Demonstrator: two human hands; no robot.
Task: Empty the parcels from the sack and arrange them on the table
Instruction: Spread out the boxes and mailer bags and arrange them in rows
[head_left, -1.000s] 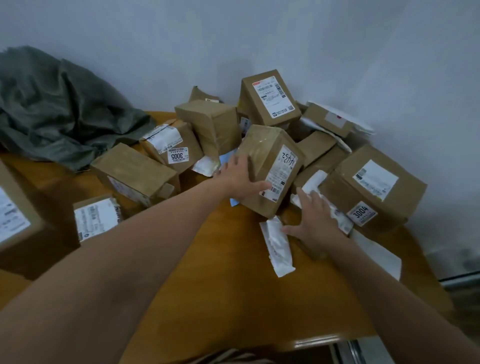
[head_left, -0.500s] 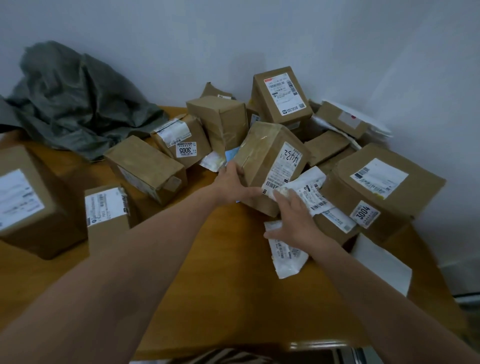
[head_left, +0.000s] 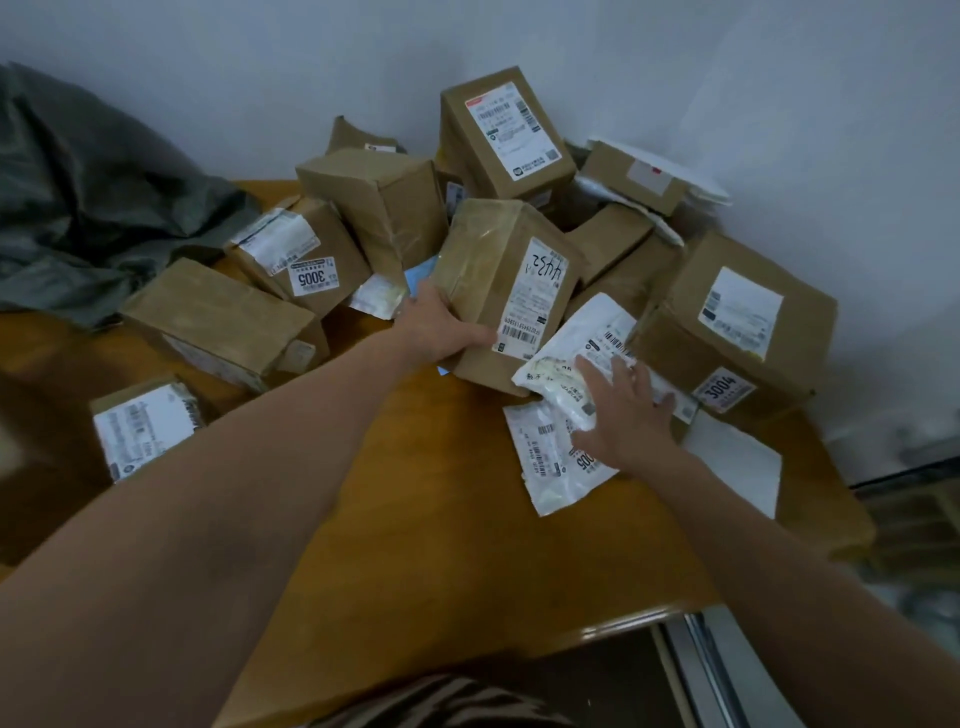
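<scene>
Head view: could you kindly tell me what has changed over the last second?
The right hand has pulled a white mailer out from beside the 3004 box toward the 4452 box and now rests spread on it, over the second mailer. The left hand still grips the 4452 box; the 3005 box and sack stay put.

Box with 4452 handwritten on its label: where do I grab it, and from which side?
Grip the 4452 box across its narrow width, from the near side. It leans back on the pile, long faces toward you, both long sides reachable. The left hand holds the lower left side; a white mailer under the right hand covers the lower right corner, so grip above it.
</scene>
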